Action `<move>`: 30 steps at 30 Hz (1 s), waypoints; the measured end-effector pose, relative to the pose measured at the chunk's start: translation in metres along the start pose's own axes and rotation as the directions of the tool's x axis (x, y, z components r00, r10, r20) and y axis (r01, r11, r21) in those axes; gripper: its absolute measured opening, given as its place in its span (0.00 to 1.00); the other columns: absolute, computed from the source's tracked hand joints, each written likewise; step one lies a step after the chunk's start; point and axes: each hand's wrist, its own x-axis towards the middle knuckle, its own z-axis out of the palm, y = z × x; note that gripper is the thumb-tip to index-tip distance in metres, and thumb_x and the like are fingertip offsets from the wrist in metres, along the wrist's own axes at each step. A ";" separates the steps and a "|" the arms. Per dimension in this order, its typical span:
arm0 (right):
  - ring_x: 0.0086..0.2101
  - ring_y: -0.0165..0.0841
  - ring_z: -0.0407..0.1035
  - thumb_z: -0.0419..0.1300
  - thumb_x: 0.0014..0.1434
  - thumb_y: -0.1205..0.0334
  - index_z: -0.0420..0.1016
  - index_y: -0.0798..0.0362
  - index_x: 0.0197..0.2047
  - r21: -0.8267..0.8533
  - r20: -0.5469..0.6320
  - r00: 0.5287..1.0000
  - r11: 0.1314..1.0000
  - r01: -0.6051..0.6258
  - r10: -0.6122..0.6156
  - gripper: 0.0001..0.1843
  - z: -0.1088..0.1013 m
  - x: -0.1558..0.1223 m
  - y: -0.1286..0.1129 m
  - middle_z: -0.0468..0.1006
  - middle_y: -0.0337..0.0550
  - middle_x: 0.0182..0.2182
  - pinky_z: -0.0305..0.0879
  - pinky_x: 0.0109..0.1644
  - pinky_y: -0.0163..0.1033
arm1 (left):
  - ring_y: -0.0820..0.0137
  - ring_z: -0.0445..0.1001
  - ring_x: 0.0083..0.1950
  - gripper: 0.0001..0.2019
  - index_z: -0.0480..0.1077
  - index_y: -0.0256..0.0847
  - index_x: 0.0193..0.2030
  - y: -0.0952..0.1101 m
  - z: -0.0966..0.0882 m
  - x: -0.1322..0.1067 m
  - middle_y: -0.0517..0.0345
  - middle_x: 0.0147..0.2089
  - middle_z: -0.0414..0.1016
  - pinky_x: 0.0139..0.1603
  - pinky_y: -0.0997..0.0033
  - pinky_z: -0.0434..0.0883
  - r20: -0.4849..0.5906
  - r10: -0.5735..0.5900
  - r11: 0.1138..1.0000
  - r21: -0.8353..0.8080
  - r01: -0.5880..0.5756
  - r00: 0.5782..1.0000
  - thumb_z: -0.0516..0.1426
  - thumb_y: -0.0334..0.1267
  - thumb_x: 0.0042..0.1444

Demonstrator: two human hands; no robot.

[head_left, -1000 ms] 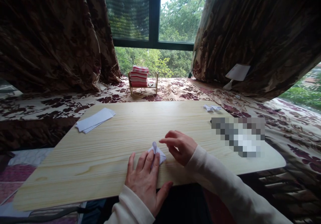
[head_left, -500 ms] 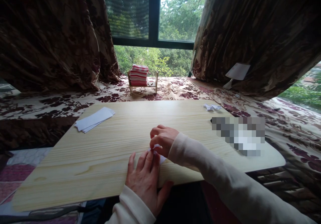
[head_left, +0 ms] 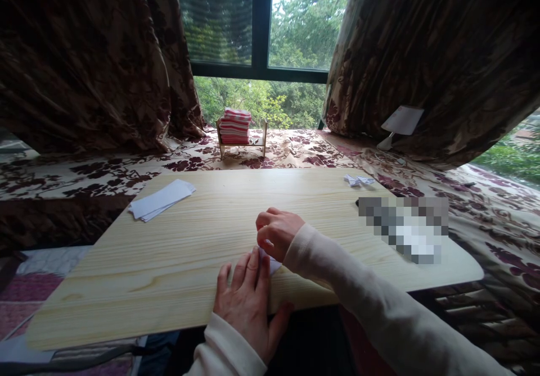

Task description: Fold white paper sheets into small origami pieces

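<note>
My left hand (head_left: 247, 300) lies flat on the light wooden table (head_left: 177, 258), its fingers stretched out and pressing down on a small folded white paper (head_left: 272, 263). My right hand (head_left: 276, 231) is curled over the far side of that paper, its fingers bent and pressed onto the fold. Most of the paper is hidden under the two hands; only a small white corner shows between them. Both arms wear cream sleeves.
A stack of white paper sheets (head_left: 162, 199) lies at the table's far left. A small crumpled white paper piece (head_left: 358, 180) sits at the far right, near a blurred-out object (head_left: 403, 227). Behind the table stands a small wooden rack with striped cloths (head_left: 236, 128), with dark curtains and a window beyond.
My right hand has moved left from beside the paper and closed down over it. The upright white flap seen a second ago is now covered. My left hand has stayed in place.
</note>
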 end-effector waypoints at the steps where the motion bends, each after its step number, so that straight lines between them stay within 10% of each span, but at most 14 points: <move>1: 0.36 0.33 0.61 0.55 0.50 0.65 0.75 0.52 0.24 0.003 0.004 1.000 1.000 0.002 -0.002 0.09 0.001 -0.001 0.001 0.72 0.43 0.34 0.58 0.36 0.36 | 0.53 0.56 0.57 0.30 0.60 0.33 0.55 0.000 0.000 0.000 0.40 0.57 0.61 0.53 0.46 0.52 0.002 -0.003 1.000 -0.002 0.003 1.000 0.50 0.51 0.49; 30: 0.34 0.35 0.64 0.54 0.50 0.66 0.74 0.56 0.25 -0.191 0.130 0.990 0.981 -0.032 0.057 0.08 -0.010 0.011 -0.009 0.74 0.45 0.31 0.58 0.32 0.37 | 0.52 0.57 0.55 0.31 0.60 0.31 0.55 -0.001 0.002 0.000 0.38 0.57 0.61 0.52 0.47 0.54 -0.043 0.020 1.000 -0.009 -0.020 0.999 0.49 0.52 0.49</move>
